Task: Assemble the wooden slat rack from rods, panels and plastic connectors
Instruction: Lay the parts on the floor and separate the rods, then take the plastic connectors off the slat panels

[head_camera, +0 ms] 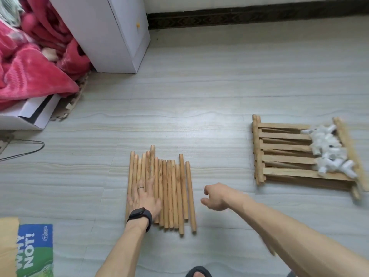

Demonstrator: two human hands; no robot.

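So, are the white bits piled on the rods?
No, the connectors are piled on the panels, apart from the rods.

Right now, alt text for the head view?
The left hand rests flat on a row of wooden rods laid on the floor; the right hand hovers beside them, empty. Farther right, stacked slat panels carry a pile of white plastic connectors.

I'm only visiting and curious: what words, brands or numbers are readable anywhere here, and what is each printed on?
"WHY NOT!": white capitals, turned sideways, on the blue and green pack at lower left.
Small white logo on the same pack: too blurred to read.
Black watch on the left hand: screen dark, nothing reads.
Wooden rods, slat panels, white connectors: no markings visible.
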